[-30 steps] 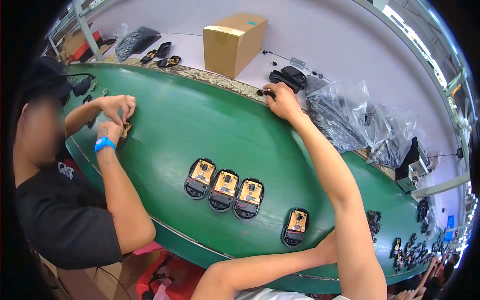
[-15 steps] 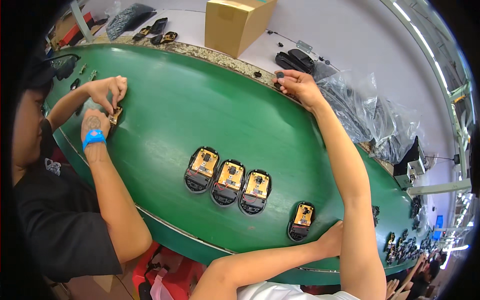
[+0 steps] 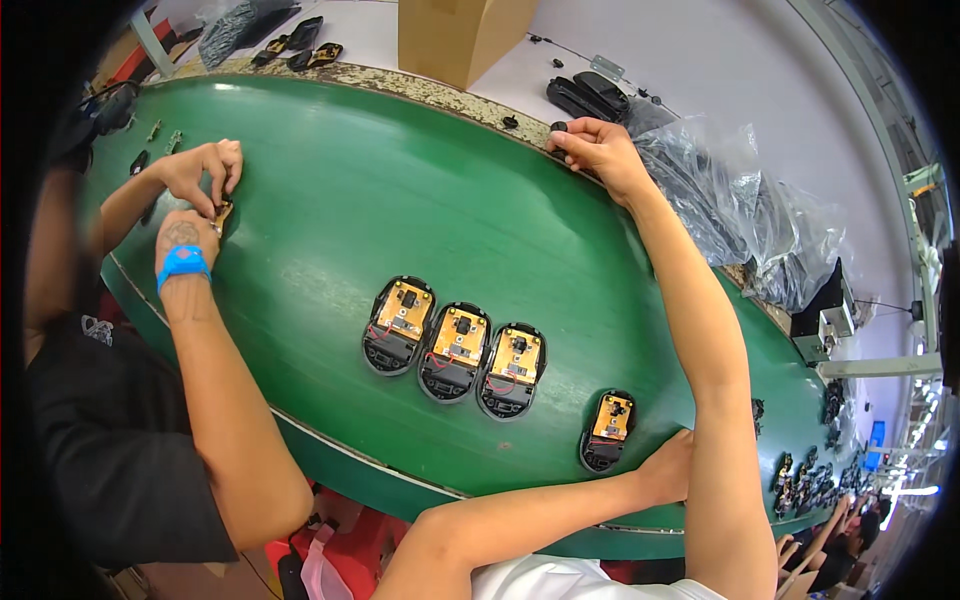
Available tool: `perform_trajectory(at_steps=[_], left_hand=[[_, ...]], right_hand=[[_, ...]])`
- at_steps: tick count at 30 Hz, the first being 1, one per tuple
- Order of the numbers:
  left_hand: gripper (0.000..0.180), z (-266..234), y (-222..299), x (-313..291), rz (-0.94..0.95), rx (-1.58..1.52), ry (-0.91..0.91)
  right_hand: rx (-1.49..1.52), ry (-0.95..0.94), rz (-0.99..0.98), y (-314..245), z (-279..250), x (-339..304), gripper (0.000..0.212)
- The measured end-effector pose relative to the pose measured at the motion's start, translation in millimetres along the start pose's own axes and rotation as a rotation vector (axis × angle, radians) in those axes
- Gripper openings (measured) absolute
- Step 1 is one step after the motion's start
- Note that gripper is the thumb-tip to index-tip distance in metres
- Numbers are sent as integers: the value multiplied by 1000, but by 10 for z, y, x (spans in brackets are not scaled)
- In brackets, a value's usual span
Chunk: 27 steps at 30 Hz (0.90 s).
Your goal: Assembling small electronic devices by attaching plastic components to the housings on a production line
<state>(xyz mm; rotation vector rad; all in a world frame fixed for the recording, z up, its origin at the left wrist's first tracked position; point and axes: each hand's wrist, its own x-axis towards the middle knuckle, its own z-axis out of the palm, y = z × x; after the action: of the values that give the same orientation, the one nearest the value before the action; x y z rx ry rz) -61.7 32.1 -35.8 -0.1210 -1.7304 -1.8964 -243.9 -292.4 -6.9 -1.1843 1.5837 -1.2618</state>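
From where I stand, I can read no words or numbers anywhere. A small white printed emblem point(image 3: 97, 330) sits on the black short-sleeved shirt point(image 3: 105, 430) of the co-worker point(image 3: 240, 420) at left, too tiny to make out; the bright blue wristband point(image 3: 184, 265) bears a paler patch, equally unclear.

One head-worn fisheye looks down across the green table point(image 3: 310, 210).
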Motion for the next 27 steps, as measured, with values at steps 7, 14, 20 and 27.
perform_trajectory(at_steps=[7, 14, 20, 27], left_hand=[[41, -60, 73, 15, -50, -42, -66], [34, 145, -250, -99, 83, 181, -81], [48, -40, 46, -129, 26, 482, -447], [71, -218, 37, -236, 302, 627, -452]], right_hand=[[-129, 99, -34, -164, -19, 184, 34], [38, 253, -40, -582, -98, 216, 43], [85, 0, -94, -963, -253, -860, 35], [-167, 270, 35, -1143, -247, -2791, 30]])
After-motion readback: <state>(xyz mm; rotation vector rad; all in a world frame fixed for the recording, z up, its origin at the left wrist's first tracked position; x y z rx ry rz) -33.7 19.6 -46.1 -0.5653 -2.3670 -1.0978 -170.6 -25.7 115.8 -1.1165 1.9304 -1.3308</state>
